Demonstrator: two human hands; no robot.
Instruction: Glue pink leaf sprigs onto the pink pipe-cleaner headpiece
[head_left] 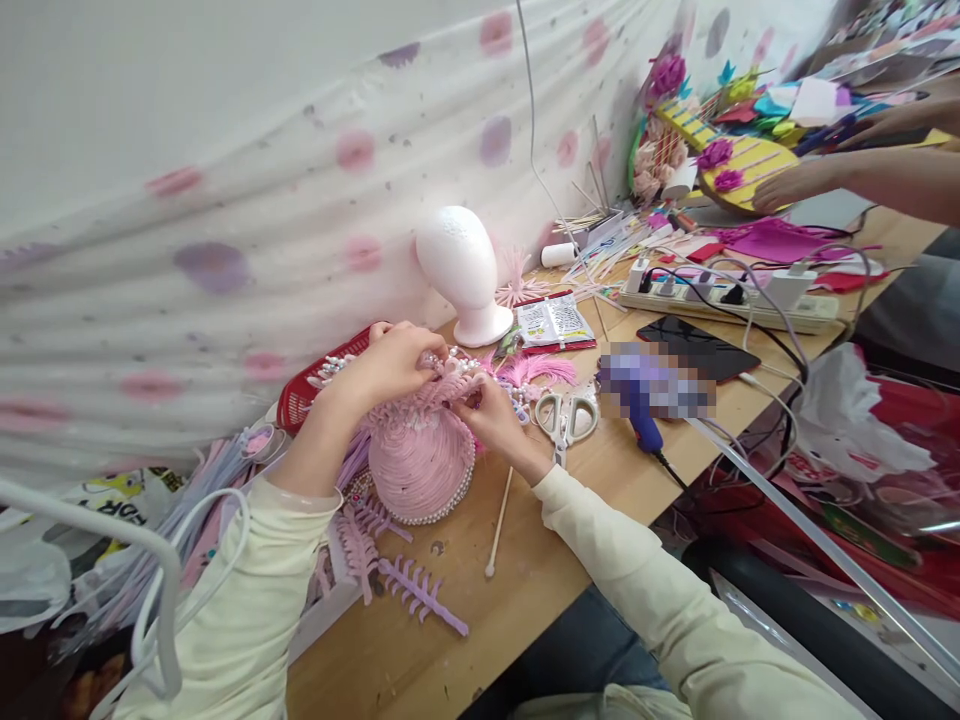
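A pink headdress (pixel 416 465), built of coiled fuzzy strips and edged with white beads, rests tilted on the wooden table. At its top, my left hand (pixel 397 365) has its fingers curled over the frilly pink trim and beads. From the other side, my right hand (pixel 495 415) pinches the edge of the same trim, its fingertips partly hidden. Lilac pipe-cleaner leaf (pixel 424 595) and pink pipe-cleaner leaf (pixel 356 550) lie in front. Scissors (pixel 566 425) are just right of my right hand, with a cotton swab (pixel 499 525) below it.
Behind stands a white foam head (pixel 459 265) near a foil packet (pixel 555 322). A red basket (pixel 296 390) sits behind my left hand. Rightward are a blue glue gun (pixel 641 415), a phone (pixel 697 348) and a power strip (pixel 750 305). A co-worker's hand (pixel 795 185) touches a yellow craft guitar (pixel 750 160).
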